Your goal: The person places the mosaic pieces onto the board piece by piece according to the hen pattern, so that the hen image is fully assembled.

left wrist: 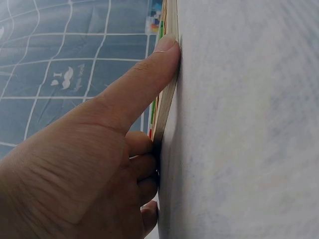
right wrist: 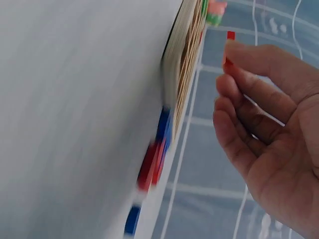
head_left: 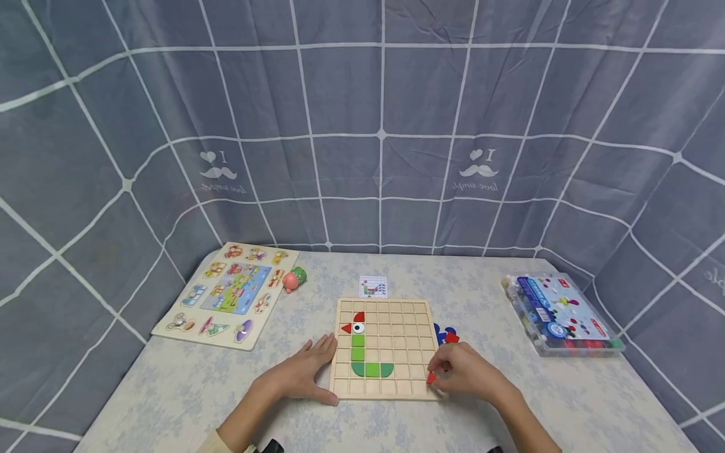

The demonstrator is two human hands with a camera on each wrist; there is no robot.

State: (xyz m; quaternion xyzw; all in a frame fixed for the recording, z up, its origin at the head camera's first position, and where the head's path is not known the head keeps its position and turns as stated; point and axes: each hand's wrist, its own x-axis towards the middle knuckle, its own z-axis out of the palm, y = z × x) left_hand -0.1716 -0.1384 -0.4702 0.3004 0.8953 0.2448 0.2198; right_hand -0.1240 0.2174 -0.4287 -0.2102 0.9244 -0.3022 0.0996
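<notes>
A wooden grid board [head_left: 396, 343] lies on the table, bearing a bird-like figure of red and green pieces with a round eye piece [head_left: 358, 328]. My left hand [head_left: 306, 372] rests beside the board's left edge. Its thumb [left wrist: 149, 69] touches the board's side in the left wrist view. Between thumb and fingertips, my right hand [head_left: 469, 372] pinches a small red piece [right wrist: 231, 36], held over the board's lower right corner. The piece's full outline is partly hidden by the fingers. Loose blue pieces [head_left: 450, 330] and a red piece [head_left: 451, 338] lie just right of the board.
A small pattern card [head_left: 372, 287] lies behind the board. To the left are a picture puzzle board [head_left: 195, 318] and a pink and green toy [head_left: 294, 279]. At right sits a clear plastic box [head_left: 566, 314] with colored parts. A grey curtain [head_left: 351, 163] hangs behind the table.
</notes>
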